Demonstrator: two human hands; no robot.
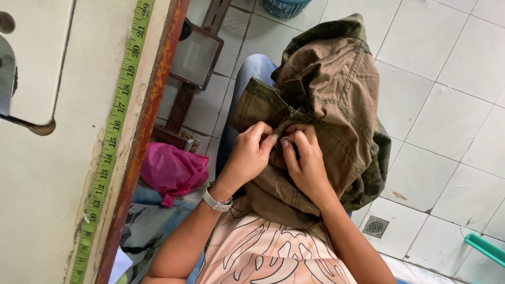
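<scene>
The brown garment (326, 105) lies bunched on the person's lap, close to the eyes for fine work. The left hand (250, 155) pinches its seam taut while the right hand (305, 158) pinches the same spot, beside the table (37, 210).

White tile floor (447, 105) w/ dark grout: pink bag (172, 171), round metal drain (375, 226), blue basket (286, 7) at top edge. Cream sewing table (37, 200) at left carries green tape measure (113, 142).
</scene>
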